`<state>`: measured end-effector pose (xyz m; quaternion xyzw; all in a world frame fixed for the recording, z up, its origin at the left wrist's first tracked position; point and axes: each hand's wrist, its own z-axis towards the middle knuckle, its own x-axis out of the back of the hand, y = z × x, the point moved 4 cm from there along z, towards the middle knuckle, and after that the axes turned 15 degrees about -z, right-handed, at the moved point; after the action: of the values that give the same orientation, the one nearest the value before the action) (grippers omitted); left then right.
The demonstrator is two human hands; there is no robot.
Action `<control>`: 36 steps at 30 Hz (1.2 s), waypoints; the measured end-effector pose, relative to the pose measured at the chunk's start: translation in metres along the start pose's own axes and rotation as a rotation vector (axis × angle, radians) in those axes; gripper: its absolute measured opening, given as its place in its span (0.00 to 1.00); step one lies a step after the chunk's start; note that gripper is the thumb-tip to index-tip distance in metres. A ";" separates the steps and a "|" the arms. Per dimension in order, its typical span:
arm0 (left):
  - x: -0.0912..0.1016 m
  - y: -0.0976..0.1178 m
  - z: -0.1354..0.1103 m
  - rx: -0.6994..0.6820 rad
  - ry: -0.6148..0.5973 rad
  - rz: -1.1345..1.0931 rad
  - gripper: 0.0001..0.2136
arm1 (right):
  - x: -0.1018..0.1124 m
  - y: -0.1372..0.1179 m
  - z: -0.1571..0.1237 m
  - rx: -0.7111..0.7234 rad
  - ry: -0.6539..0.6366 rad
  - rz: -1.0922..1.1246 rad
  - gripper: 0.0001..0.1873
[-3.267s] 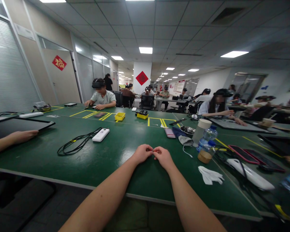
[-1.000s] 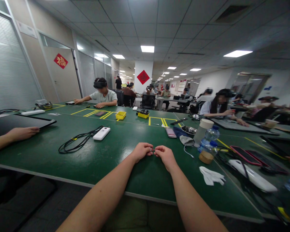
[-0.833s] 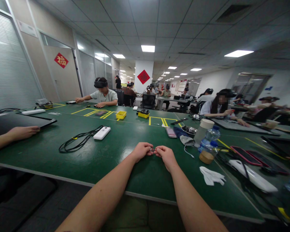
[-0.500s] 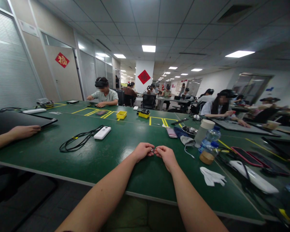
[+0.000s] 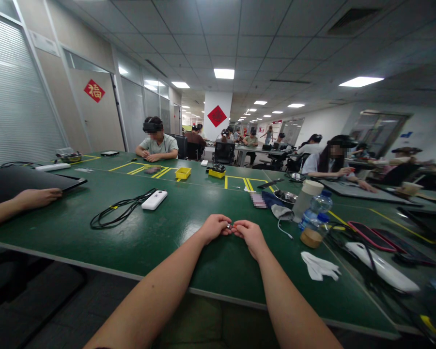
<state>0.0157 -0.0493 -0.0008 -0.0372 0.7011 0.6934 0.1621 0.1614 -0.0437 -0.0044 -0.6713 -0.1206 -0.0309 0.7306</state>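
Observation:
My left hand (image 5: 213,227) and my right hand (image 5: 252,234) rest on the green table (image 5: 167,228), fingertips pinched together around a tiny metallic and reddish piece (image 5: 230,225) that is too small to name. Both hands are closed in a pinch and touch each other at the fingertips. Both forearms reach in from the bottom edge.
A white power bank (image 5: 154,199) with a coiled black cable (image 5: 114,214) lies left of my hands. Water bottles (image 5: 314,213), a crumpled white glove (image 5: 318,265), phones (image 5: 372,230) and a white bar (image 5: 381,266) lie to the right. A co-worker's hand (image 5: 38,197) rests far left. Other people sit at the far side.
My hands have stayed pinched together at the same spot. The view has shifted slightly. The person across the table has drawn an outstretched arm back in.

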 end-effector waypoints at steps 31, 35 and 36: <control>0.002 0.001 0.001 -0.090 -0.068 -0.020 0.08 | -0.002 0.000 0.000 0.033 -0.063 0.017 0.10; 0.002 0.000 0.001 -0.044 -0.063 -0.079 0.09 | -0.001 0.000 0.000 0.034 -0.048 0.012 0.09; 0.002 0.000 0.001 -0.034 -0.061 -0.098 0.09 | -0.001 0.001 0.000 0.035 -0.048 0.007 0.09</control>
<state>0.0144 -0.0481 -0.0015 -0.0528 0.6814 0.6972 0.2165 0.1611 -0.0437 -0.0054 -0.6596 -0.1361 -0.0101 0.7391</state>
